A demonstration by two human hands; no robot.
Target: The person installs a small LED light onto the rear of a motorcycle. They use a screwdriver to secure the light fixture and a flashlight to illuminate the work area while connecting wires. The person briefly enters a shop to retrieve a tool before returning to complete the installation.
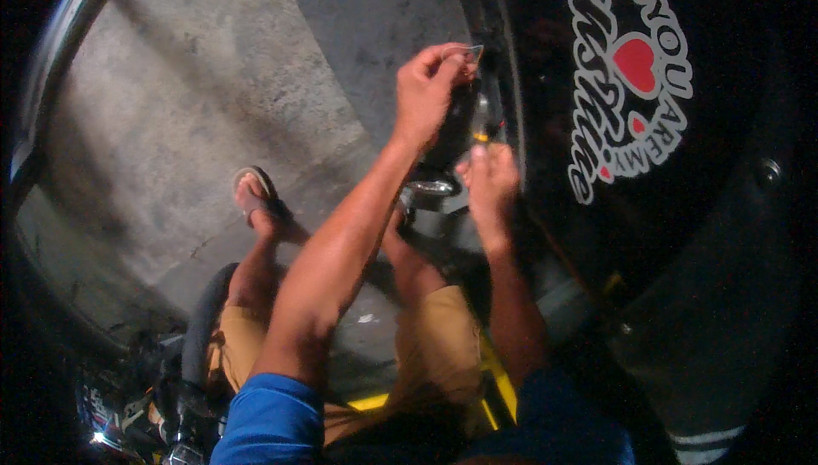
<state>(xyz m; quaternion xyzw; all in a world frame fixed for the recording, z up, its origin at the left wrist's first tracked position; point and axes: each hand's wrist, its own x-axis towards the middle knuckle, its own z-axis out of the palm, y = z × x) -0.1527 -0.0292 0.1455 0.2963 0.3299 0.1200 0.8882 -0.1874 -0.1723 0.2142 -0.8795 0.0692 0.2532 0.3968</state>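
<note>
My left hand [424, 90] is raised over the edge of a dark panel, thumb and fingers pinched together. Between its fingertips is a small thin piece [477, 53] with a pale edge, too small to name. Just below, my right hand [492, 182] is closed around a slim tool [481, 134] with a yellow band and a shiny upper part; its exact kind cannot be made out. The tool points up toward the left hand. A rounded chrome part [432, 186] shows between the two forearms.
A black panel [545, 124] with a lettered, heart-patterned sticker [635, 64] rises on the right. Concrete floor [213, 56] lies at the left, with my sandalled foot [254, 188] on it. Yellow bars [498, 380] run below my right arm; dark machine parts [170, 414] crowd the lower left.
</note>
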